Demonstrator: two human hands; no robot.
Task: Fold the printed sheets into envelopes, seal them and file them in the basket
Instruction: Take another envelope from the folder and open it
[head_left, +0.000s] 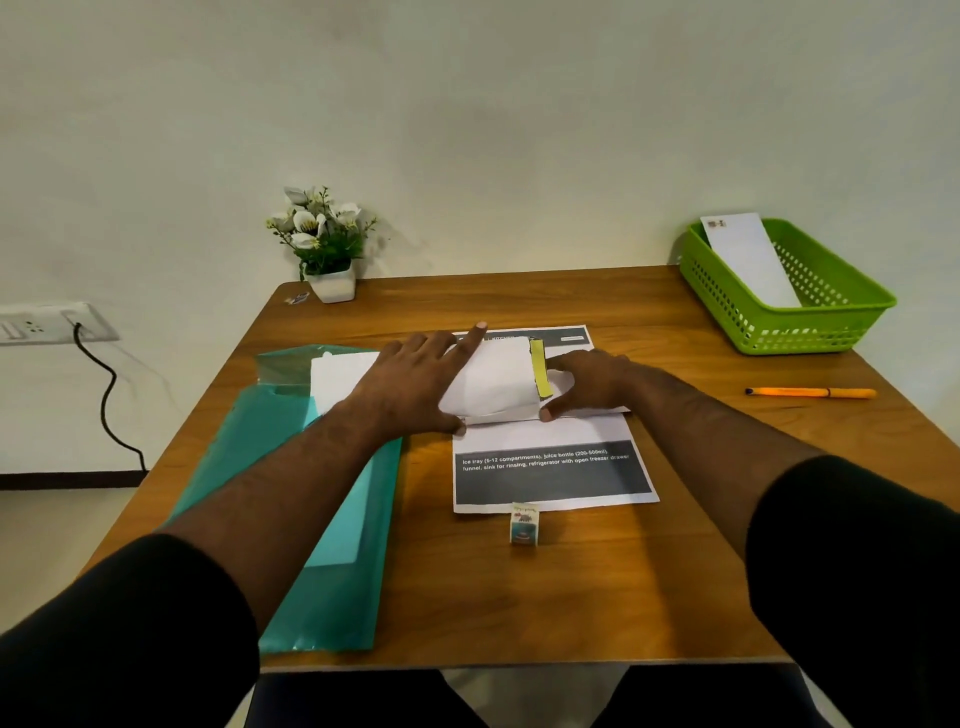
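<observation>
Both your flat left hand and pinching right hand hold the envelope mid-tabletop; shift either and its yellow strip seals crooked.

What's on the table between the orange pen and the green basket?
Nothing: in the head view, only bare table separates the orange pen from the green basket.

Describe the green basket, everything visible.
The green basket is a shallow rectangular tray, plastic by its look, with perforated walls and a smooth rolled rim. It sits upright on the far right corner of the wooden table. One long white envelope leans inside, its top end above the back rim. Neither hand touches it.
</observation>
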